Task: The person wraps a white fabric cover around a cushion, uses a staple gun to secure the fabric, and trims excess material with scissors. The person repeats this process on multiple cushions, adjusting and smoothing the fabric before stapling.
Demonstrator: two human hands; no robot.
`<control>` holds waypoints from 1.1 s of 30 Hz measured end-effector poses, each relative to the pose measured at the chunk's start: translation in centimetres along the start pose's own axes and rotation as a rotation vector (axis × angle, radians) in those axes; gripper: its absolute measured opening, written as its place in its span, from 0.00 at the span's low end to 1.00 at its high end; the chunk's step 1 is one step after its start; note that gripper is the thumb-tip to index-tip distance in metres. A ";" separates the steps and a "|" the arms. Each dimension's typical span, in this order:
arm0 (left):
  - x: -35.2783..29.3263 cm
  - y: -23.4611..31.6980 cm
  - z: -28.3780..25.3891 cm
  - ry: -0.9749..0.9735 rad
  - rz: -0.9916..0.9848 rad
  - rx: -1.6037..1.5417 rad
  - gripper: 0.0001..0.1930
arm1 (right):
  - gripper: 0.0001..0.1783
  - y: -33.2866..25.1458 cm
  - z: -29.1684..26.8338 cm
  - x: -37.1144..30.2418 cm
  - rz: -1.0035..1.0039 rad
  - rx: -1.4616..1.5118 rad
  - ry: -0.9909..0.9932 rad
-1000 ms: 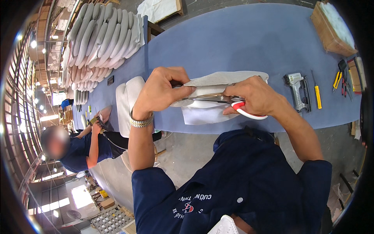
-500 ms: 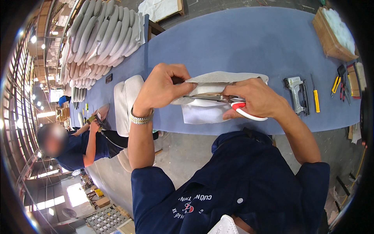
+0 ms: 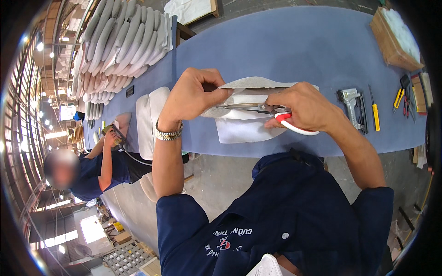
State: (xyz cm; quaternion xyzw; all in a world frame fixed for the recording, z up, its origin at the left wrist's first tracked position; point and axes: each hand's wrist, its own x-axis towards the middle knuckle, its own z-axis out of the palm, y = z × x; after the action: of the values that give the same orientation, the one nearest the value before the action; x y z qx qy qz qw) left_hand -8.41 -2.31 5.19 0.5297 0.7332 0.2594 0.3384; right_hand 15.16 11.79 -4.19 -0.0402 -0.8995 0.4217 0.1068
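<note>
My left hand pinches the left end of a light grey fabric-covered pad with its thumb and fingers. The pad's cover gapes along the side facing me, and a white flap hangs from it toward the table's near edge. In my right hand is a pair of scissors with red-and-white handles. Their metal blades point left and lie along the opening, the tips close to my left thumb. My right fingers hide part of the pad and the scissors' pivot area.
Right of my hands on the blue table lie a staple gun, a yellow-handled screwdriver and pliers. A box of white stuffing stands far right. Stacked grey pads rise far left; a co-worker holds a tool nearby.
My right hand and the scissors have shifted slightly right and up. The fabric's upper edge has lifted a little. My left hand keeps its pinch.
</note>
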 end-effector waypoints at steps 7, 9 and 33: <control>0.2 -1.6 -1.3 0.002 -0.090 -0.033 0.07 | 0.33 0.5 -1.1 -1.4 0.036 0.032 -0.074; 0.3 -2.1 -1.3 0.006 -0.091 -0.061 0.07 | 0.32 0.3 -1.1 -1.4 0.058 0.047 -0.068; 1.7 0.9 1.0 0.118 0.229 -0.239 0.10 | 0.20 -4.8 1.3 4.0 0.000 0.273 0.722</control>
State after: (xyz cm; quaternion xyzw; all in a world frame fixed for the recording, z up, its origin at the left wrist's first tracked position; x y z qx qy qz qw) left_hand -7.44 -0.40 4.86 0.5495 0.6506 0.4124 0.3236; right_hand 11.08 8.34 -0.68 -0.1713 -0.7396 0.4963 0.4211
